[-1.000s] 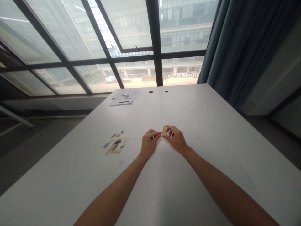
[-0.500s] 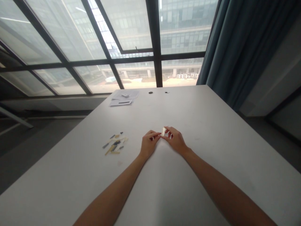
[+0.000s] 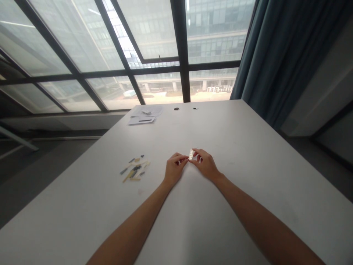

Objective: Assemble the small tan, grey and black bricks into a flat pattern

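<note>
Over the middle of the table, a small pale building brick (image 3: 191, 154) with rows of studs stands tilted on end. My right hand (image 3: 205, 165) pinches it from the right, thumb low and index finger at the top. From the left, my left hand (image 3: 175, 168) has its thumb and fingertips pressed together at the brick's lower left edge. Whether a tiny piece is between those left fingertips is too small to make out. Left of my hands lies a loose group of building pieces (image 3: 135, 169) in tan, grey and black.
Several papers (image 3: 141, 120) with a small item on top lie at the far left of the white table (image 3: 209, 129). Two small round fittings are set near its back edge, one a dark cable hole (image 3: 177, 109). Windows rise behind, with a blue curtain (image 3: 261, 62) at right.
The studded brick has turned slightly in my right fingers, its studs facing me more fully. Both hands stay in nearly the same place.
</note>
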A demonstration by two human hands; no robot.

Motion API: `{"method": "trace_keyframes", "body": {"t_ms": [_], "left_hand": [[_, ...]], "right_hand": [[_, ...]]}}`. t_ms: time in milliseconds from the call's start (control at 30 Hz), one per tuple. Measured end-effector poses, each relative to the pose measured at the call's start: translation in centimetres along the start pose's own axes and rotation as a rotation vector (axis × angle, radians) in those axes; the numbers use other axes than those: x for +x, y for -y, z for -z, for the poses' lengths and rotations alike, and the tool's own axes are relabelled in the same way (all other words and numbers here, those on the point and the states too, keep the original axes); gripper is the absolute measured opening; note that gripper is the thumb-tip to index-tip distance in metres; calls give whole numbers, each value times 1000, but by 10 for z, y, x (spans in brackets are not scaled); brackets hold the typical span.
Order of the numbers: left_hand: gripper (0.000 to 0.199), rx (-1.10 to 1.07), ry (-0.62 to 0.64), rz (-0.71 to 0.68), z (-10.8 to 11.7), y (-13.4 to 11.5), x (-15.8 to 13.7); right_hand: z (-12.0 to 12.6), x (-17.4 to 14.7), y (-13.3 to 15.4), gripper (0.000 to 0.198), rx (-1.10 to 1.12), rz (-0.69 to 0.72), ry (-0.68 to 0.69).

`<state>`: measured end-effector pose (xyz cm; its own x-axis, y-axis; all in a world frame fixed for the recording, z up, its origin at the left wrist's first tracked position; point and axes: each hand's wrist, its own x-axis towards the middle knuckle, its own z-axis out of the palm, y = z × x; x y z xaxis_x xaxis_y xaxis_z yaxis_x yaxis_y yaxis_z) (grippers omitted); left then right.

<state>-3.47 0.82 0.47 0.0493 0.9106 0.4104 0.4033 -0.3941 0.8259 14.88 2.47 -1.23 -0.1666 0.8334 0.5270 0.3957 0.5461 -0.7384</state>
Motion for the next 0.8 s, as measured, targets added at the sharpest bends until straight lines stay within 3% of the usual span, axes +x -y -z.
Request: {"method": "trace_keyframes", "body": {"t_ms": [800], "left_hand": [[12,15,-2,-11,0,0,0]], "right_hand": [[-2,0,0,41,-2,8,-12]]}}
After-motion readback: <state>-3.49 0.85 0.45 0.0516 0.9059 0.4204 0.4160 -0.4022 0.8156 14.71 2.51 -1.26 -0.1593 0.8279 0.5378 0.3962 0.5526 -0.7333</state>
